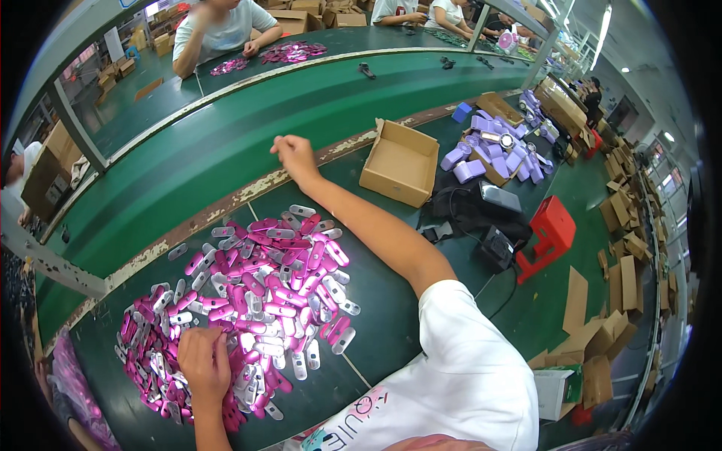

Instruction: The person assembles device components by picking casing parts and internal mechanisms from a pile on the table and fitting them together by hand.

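I see oval pink-and-silver casings (280, 309) heaped on the dark green tabletop (387, 316), the left hand (203, 367) curled over them. The right hand (298, 160), its fingers bent, is over the green conveyor belt (203, 161), near 1 open cardboard box (395, 185); from here I cannot tell whether either grips anything

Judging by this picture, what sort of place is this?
Probably a factory assembly line: what looks like a long green conveyor belt runs past a heap of pink and silver pieces, and many cardboard boxes stand at the right.
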`<state>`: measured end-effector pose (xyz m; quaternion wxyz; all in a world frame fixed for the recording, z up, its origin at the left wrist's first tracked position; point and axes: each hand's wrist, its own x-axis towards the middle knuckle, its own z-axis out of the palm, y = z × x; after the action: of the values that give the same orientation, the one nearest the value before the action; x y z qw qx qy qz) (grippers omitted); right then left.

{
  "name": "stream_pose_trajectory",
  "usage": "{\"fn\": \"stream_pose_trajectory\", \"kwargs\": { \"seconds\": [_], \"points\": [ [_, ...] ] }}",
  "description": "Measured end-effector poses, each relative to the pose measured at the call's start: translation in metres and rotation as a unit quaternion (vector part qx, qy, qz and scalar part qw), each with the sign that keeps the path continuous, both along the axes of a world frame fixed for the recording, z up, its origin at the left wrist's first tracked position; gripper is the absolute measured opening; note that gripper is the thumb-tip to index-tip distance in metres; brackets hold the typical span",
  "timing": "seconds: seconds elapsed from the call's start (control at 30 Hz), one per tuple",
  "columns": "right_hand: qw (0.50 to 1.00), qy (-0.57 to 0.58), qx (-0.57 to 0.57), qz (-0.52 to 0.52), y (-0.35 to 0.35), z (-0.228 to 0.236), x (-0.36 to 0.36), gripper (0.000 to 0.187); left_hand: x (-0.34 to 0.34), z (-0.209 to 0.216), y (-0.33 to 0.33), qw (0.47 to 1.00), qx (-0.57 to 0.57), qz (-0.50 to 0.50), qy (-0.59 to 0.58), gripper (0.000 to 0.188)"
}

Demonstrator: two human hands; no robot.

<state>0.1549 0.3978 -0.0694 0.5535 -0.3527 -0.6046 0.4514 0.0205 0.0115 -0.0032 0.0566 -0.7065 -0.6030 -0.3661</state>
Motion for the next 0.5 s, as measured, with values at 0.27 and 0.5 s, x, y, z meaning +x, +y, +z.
{"fn": "stream_pose_trajectory", "kwargs": {
  "seconds": [0.27,0.5],
  "points": [
    [0.907,0.378,-0.039,0.183,-0.039,0.091,0.005,0.031,-0.001,0.002,-0.004,0.999,0.023,0.022,0.037,0.016],
    [0.528,0.522,0.325,0.586,-0.204,0.224,0.0,0.102,-0.004,0.003,-0.004,1.0,0.017,0.012,0.004,0.011]
  ]
}}
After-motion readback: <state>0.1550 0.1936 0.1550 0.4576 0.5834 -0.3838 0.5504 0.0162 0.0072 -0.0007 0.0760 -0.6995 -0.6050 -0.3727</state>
